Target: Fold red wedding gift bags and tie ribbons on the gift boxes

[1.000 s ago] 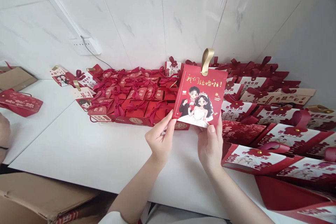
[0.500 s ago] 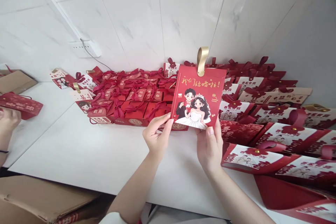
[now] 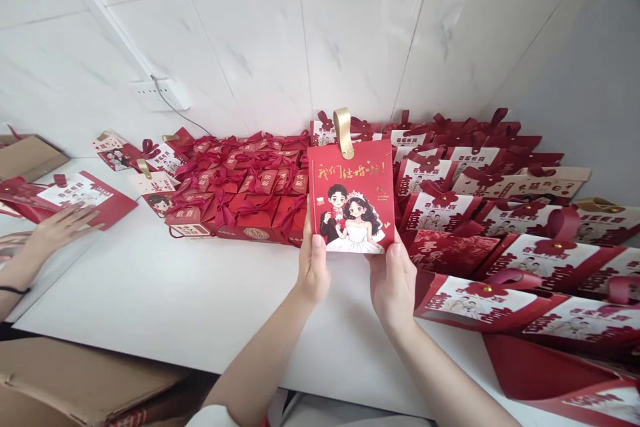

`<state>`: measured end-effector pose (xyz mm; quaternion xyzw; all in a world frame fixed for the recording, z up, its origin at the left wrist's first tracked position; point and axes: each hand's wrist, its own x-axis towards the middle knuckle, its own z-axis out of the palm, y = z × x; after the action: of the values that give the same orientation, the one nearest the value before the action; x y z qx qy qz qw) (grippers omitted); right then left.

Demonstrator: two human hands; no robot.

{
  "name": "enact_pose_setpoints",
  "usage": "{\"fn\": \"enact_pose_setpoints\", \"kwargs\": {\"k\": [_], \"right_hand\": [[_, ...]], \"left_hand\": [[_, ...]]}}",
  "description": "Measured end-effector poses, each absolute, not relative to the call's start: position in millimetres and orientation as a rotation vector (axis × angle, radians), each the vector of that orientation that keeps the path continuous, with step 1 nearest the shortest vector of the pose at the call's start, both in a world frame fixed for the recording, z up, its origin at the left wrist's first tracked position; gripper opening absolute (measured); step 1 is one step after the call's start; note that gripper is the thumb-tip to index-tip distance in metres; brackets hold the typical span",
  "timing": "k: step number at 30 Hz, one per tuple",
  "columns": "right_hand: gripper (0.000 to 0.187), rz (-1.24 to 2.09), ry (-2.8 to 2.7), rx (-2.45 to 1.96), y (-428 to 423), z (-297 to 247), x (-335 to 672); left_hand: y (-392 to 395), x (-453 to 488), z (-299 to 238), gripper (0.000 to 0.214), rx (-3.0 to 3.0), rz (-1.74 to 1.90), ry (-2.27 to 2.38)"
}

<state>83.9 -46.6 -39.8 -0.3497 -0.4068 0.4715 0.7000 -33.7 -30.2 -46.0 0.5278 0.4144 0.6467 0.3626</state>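
A red wedding gift box [image 3: 353, 197] with a gold ribbon loop [image 3: 343, 130] on top is held up above the white table [image 3: 200, 300]. Its front bears gold lettering and a cartoon bride and groom. My left hand [image 3: 314, 263] grips its lower left edge, thumb in front and fingers behind. On the lower right corner, my right hand [image 3: 395, 280] closes in the same way. Behind it stand rows of small red boxes with ribbon bows [image 3: 250, 180]. To the right are red and white gift bags [image 3: 545, 257] with flower tags.
At the far left, a co-worker's hand [image 3: 63, 230] lies on a red and white bag [image 3: 95, 193]. A cardboard box [image 3: 75, 373] sits below the table's front edge. A wall socket [image 3: 160, 95] with a cable is on the tiled wall [image 3: 250, 33].
Both my hands have moved the gift box left and slightly down, and it now stands straighter. The co-worker's hand has come further in, onto a different-looking, flatter red and white bag.
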Motion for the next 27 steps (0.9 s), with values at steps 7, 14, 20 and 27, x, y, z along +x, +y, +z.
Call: {"fn": "enact_pose_setpoints", "kwargs": {"k": [7, 14, 20, 27], "right_hand": [[0.044, 0.917, -0.972, -0.864, -44, -36, 92], [0.043, 0.624, -1.204, -0.819, -50, -36, 92], [0.043, 0.602, -1.187, -0.820, -53, -38, 83], [0.042, 0.636, -1.138, -0.823, -56, -42, 84]], "left_hand": [[-25, -38, -37, 0.051, 1.444, 1.621, 1.233], [-18, -47, -27, 0.028, 1.072, 1.721, 1.144], [-15, -43, -31, 0.034, 0.859, 1.751, 1.043], [-18, -41, -32, 0.041, 0.985, 1.774, 0.981]]}}
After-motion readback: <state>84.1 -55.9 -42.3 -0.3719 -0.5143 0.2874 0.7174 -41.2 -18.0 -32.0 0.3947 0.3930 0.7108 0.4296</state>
